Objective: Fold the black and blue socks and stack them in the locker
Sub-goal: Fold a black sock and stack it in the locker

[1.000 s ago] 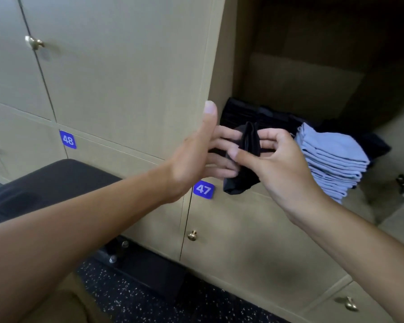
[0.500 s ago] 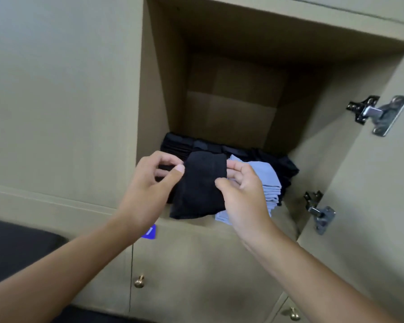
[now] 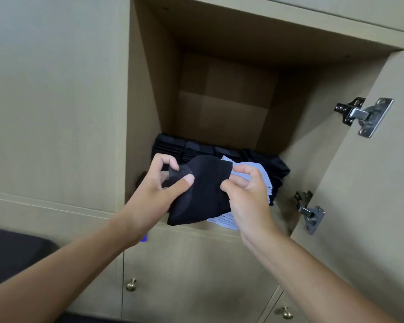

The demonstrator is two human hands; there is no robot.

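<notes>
Holding a black sock point(image 3: 201, 194) at the near lip of the open locker point(image 3: 219, 43), the person pinches it from both sides: the left hand point(image 3: 154, 194) has thumb and curled fingers clamped on its left edge, and the right hand point(image 3: 245, 194) pinches the right edge between thumb and fingertips. The sock hangs slack between them, partly folded, its lower end drooping over the front edge of the locker floor. The likeliest slip, as I judge it, is that the soft fabric springs open if either pinch loosens before it is laid down, so the fold would have to be redone. The sock is also just in front of the blue sock stack point(image 3: 250, 183), whose near layers already reach the front edge at the right; a careless push inward could drag those layers askew or tip some out. Inside the locker, a row of folded black socks point(image 3: 191, 148) lies along the far part of the floor, from the left wall toward the right, with more dark fabric behind and right of the blue pile. Upper space in the compartment holds nothing visible. Its door point(image 3: 371, 183) stands swung open at the right.
</notes>
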